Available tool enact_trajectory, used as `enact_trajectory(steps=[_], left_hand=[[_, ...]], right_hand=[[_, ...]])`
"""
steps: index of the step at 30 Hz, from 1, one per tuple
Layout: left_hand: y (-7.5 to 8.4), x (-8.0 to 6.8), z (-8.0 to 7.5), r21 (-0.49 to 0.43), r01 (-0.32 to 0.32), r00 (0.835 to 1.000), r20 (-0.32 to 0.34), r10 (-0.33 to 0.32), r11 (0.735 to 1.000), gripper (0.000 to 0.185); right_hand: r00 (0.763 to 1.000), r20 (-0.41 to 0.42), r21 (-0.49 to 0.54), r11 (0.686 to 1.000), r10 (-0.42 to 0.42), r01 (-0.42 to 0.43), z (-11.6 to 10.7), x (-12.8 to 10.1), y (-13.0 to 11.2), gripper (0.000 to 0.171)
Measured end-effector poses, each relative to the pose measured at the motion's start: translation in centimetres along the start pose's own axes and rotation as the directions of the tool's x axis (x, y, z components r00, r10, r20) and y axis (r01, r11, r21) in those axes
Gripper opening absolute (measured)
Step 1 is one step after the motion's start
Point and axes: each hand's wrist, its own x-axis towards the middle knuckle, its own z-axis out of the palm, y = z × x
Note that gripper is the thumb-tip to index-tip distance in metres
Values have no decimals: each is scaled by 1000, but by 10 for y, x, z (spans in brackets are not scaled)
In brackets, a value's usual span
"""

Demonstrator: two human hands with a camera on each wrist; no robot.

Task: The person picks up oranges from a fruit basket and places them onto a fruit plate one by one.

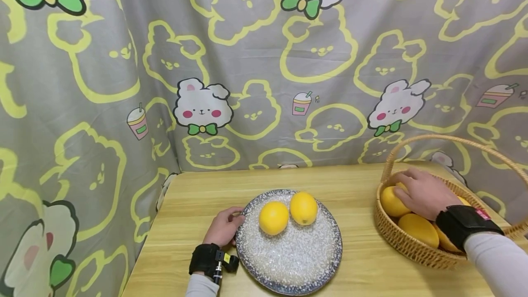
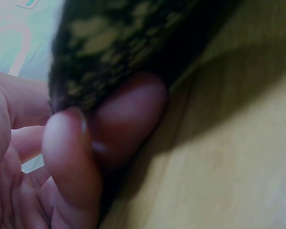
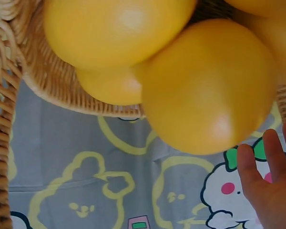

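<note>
A round speckled grey plate (image 1: pixel 288 260) with a dark rim lies on the table, bearing two yellow-orange oranges, one on the left (image 1: pixel 274 218) and one on the right (image 1: pixel 304 208). My left hand (image 1: pixel 220 229) pinches the plate's left rim; in the left wrist view one fingertip (image 2: pixel 131 114) is tucked under the edge. At the right, my right hand (image 1: pixel 426 191) reaches into a wicker basket (image 1: pixel 416 253) of several oranges, over the one at its left side (image 1: pixel 393 201). In the right wrist view, its extended fingers (image 3: pixel 251 169) are close beside an orange (image 3: pixel 209 90).
The basket's tall handle (image 1: pixel 453 138) arches above my right hand. A wooden table (image 1: pixel 354 196) carries plate and basket. A grey cartoon-print curtain (image 1: pixel 255 63) hangs behind the table and along its left side.
</note>
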Motion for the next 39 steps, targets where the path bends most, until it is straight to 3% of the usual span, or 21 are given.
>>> enact_trajectory(steps=[10, 23, 33, 39], left_hand=[[0, 0, 0, 4, -1, 1000, -1, 1, 1000, 37], [0, 0, 1, 1, -2, 1000, -3, 2, 1000, 37], [-1, 0, 1, 1, 4, 1000, -2, -4, 1000, 38], [1, 0, 1, 0, 5, 1000, -6, -5, 1000, 38]], right_hand=[[997, 50, -70, 996, 67, -63, 7, -4, 10, 40], [993, 63, -121, 989, 98, -90, 8, -18, 28, 45], [994, 41, -94, 991, 102, -98, 17, -27, 40, 53], [987, 94, -44, 991, 129, -125, 23, -30, 47, 61]])
